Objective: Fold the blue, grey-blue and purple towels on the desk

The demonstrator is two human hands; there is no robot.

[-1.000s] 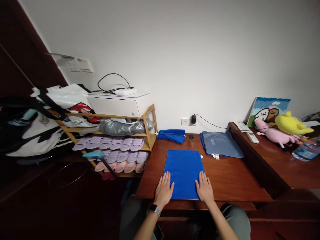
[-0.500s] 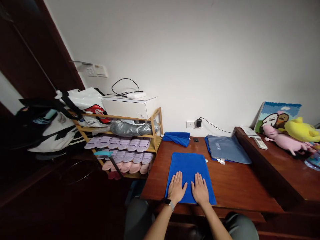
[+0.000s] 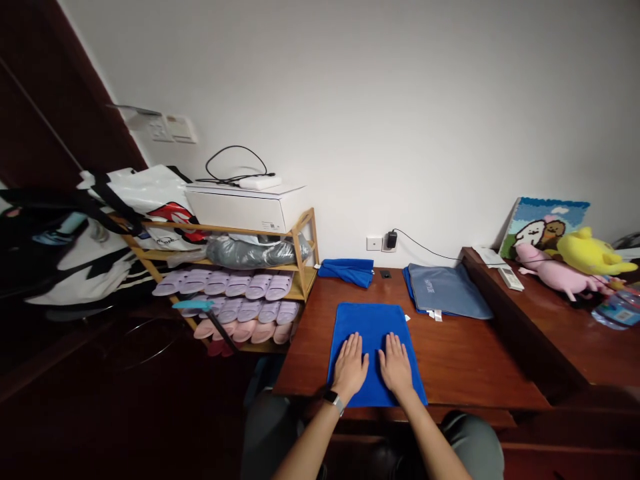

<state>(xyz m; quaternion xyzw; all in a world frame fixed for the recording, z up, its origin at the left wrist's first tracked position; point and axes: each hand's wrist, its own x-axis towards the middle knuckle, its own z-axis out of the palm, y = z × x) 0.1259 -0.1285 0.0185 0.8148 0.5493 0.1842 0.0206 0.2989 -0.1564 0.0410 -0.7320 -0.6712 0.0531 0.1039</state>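
Note:
A blue cloth [image 3: 370,323] lies flat on the wooden table in front of me, with a small white tag at its right edge. On its left half rests my left hand [image 3: 351,365], palm down with the fingers stretched out; a watch is on that wrist. My right hand [image 3: 397,365] lies flat on the right half, fingers straight and pointing at the wall. Neither hand grips anything. Behind the cloth is a bunched blue cloth [image 3: 346,271], and to the right a stack of folded cloths with a grey-blue one [image 3: 447,292] on top.
A wooden rack [image 3: 309,263] with rows of slippers [image 3: 249,285] and a white box [image 3: 240,205] stands left of the table [image 3: 465,367]. On a raised ledge at right are a remote [image 3: 511,279], plush toys [image 3: 553,270] and a picture. A plug [image 3: 392,239] sits in the wall socket.
Both hands have slid slightly farther up the blue cloth, away from me, staying flat. The whole view has shifted a little, so things appear farther left and higher.

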